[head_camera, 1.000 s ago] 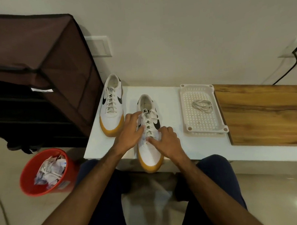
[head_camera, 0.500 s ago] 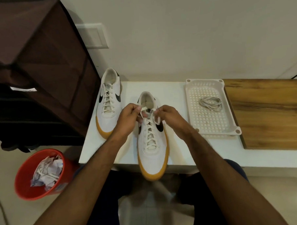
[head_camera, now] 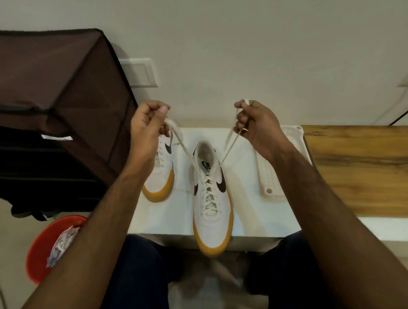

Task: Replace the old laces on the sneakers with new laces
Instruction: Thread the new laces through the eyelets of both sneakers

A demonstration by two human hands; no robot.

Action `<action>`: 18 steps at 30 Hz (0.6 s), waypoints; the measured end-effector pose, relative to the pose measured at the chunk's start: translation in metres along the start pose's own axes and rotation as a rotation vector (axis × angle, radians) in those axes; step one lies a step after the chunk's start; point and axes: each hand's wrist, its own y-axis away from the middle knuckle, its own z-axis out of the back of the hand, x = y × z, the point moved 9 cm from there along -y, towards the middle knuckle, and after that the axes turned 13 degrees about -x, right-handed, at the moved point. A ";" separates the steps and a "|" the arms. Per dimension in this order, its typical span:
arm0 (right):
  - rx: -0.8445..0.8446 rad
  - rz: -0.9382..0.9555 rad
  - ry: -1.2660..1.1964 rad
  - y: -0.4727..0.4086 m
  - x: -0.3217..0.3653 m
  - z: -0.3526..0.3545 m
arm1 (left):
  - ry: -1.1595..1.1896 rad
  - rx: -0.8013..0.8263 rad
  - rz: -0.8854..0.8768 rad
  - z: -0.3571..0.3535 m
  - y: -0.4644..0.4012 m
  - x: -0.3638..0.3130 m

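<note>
1. Near sneaker [head_camera: 212, 200] is lying on the white table [head_camera: 154, 217], toe overhanging the table's front edge toward the person, heel toward the wall. It is the landmark for the entries below.
2. Its lace [head_camera: 208, 189] is sitting threaded through the eyelets in crossed rows; both free ends are rising from the top eyelets in a V.
3. Left hand [head_camera: 148, 126] is hovering above and left of the sneaker, fingers curled, gripping the left lace end [head_camera: 181, 141], which is running taut.
4. Right hand [head_camera: 255, 124] is hovering above and right of the sneaker, fingers curled, pinching the right lace end [head_camera: 230, 141]; the tip is poking out over the knuckles.
5. Second sneaker [head_camera: 161, 179] is resting left of the landmark, still laced, partly hidden behind the left forearm.
6. White perforated tray [head_camera: 270, 188] is sitting right of the sneaker, mostly hidden by the right forearm; contents not visible.
7. Red bin [head_camera: 41, 250] holding crumpled scraps is standing on the floor, well left of the sneaker and lower.
8. Brown fabric rack [head_camera: 55, 102] is standing far left of it.
</note>
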 end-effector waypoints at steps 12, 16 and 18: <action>-0.128 0.302 1.605 -0.003 -0.068 0.044 | -1.081 0.352 -0.429 -0.005 0.054 0.070; -0.077 0.426 1.019 0.043 -0.093 0.024 | -0.902 0.435 -0.319 -0.022 0.086 0.100; 0.028 0.420 0.865 0.056 -0.104 0.011 | -0.832 0.494 -0.162 -0.026 0.094 0.123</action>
